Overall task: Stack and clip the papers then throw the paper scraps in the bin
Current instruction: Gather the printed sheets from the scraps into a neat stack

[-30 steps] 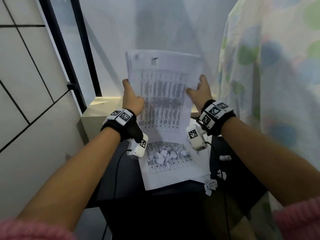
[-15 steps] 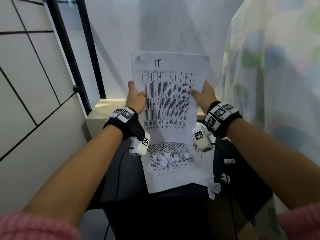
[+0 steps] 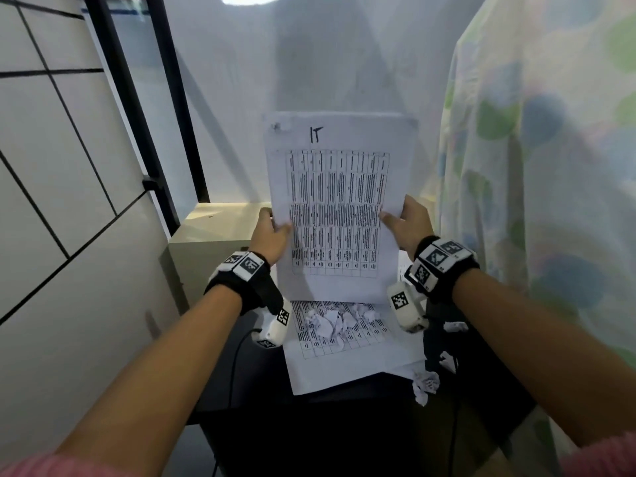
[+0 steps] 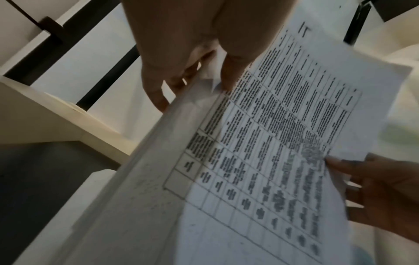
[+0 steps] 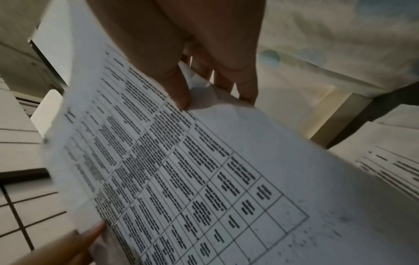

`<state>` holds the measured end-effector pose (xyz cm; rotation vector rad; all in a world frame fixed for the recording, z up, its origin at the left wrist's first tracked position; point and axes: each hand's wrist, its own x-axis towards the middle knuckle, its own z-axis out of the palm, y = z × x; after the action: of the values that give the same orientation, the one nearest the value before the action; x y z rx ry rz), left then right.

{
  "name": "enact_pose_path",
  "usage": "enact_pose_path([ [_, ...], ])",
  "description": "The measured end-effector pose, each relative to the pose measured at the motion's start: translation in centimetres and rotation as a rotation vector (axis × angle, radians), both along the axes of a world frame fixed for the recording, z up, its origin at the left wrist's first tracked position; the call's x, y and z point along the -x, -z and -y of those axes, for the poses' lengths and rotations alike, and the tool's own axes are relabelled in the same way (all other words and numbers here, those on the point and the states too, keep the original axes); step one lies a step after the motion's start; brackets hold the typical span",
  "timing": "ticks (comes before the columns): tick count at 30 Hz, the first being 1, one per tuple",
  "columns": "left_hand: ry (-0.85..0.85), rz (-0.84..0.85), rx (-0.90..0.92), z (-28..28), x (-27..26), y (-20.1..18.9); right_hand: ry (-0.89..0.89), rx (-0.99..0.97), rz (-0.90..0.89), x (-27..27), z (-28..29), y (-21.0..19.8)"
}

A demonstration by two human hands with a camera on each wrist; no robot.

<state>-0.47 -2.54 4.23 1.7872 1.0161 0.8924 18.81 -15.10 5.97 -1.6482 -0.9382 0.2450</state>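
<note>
I hold a stack of printed table sheets (image 3: 339, 204) upright above the black table (image 3: 327, 418), its bottom edge near the sheet below. My left hand (image 3: 272, 232) pinches the stack's left edge, thumb in front (image 4: 235, 71). My right hand (image 3: 406, 225) pinches the right edge, thumb on the print (image 5: 176, 89). Another printed sheet (image 3: 347, 352) lies flat on the table with a pile of crumpled paper scraps (image 3: 339, 318) on it. More scraps (image 3: 426, 383) lie at its right. No clip or bin shows.
A cream ledge (image 3: 220, 225) stands behind the table. A tiled wall (image 3: 62, 201) with a black frame (image 3: 144, 132) is on the left. A spotted curtain (image 3: 537, 184) hangs close on the right. Cables (image 3: 237, 356) run from the wrist cameras over the table.
The stack has come down and settled steady in both hands, its print now sharp. Both hands have lowered with it; their hold on the edges is the same.
</note>
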Motion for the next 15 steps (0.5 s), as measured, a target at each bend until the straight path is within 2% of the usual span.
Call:
enact_pose_path([
  [2,-0.026,-0.068,0.07,-0.9,0.2,1.1,0.048,-0.061,0.003,-0.6,-0.1,-0.6],
  [3,-0.044,-0.155,0.106,-1.3,0.5,2.0,0.076,-0.089,-0.009,-1.0,0.0,-0.9],
  [6,-0.061,-0.631,0.181,-1.6,1.5,4.7,0.187,-0.162,-0.069,-2.7,0.2,-1.8],
  [8,-0.052,-0.827,0.205,-1.4,1.8,5.9,0.256,-0.206,-0.131,-3.9,0.3,-2.2],
  [15,-0.033,-1.006,0.249,-0.5,-0.9,6.4,0.369,-0.267,-0.199,-6.2,1.5,-2.3],
])
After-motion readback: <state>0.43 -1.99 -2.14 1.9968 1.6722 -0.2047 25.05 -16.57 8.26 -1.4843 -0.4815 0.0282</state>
